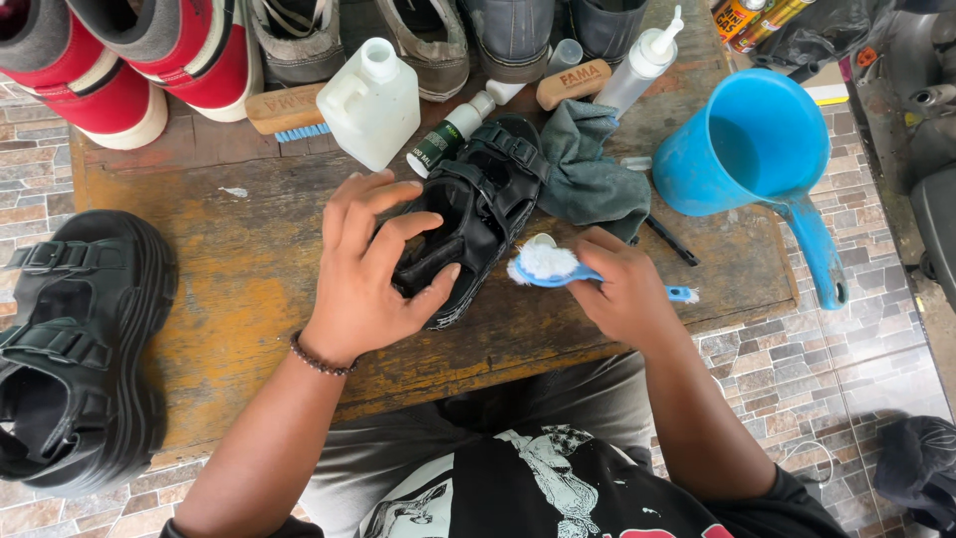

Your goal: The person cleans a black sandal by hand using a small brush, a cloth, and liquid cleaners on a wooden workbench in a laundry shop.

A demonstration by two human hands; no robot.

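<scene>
The left hand [373, 264] grips a black sandal [468, 214], fingers spread over its straps, pressing it onto the wooden bench [239, 269]. The right hand [622, 289] is closed around a blue brush [558, 269]; its foamy white bristles sit just beside the sandal's edge. A grey cloth [588, 169] lies against the sandal's far side. A blue jug [757, 149] stands near the right hand. A second black sandal [75, 349] overhangs the bench's left end.

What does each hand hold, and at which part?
Left hand grips the black sandal at its heel end. Right hand holds the blue brush by its handle.
</scene>
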